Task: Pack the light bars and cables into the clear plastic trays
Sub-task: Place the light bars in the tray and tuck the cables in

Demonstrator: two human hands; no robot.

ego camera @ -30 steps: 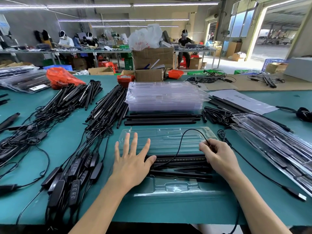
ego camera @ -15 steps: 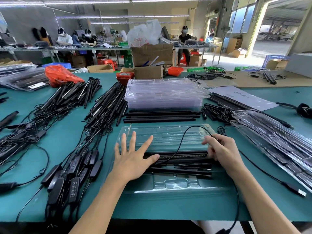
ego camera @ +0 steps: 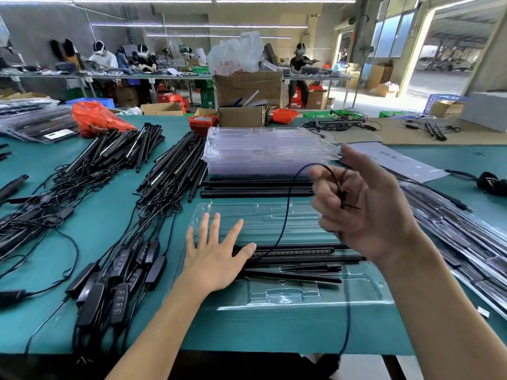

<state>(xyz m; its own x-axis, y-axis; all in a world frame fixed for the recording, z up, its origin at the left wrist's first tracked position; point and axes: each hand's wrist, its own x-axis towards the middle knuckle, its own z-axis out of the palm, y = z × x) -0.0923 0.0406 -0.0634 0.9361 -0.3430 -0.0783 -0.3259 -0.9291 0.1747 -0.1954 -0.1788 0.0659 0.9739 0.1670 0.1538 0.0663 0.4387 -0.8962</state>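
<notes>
While left hand (ego camera: 216,256) flat — right hand (ego camera: 365,212) pinches thin cable (ego camera: 285,215)

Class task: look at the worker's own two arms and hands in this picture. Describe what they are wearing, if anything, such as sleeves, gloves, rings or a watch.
Both forearms are bare as far as the frame shows, with no sleeves in view. The left hand and right hand wear no gloves. No ring, watch or wristband is visible on either.

Your green-topped table (ego camera: 104,223) carries an open clear tray (ego camera: 274,297) near you, a stack of empty clear trays (ego camera: 269,152) behind it, loose black light bars (ego camera: 175,165) with tangled cables (ego camera: 90,187) to your left, filled trays (ego camera: 466,242) right
</notes>
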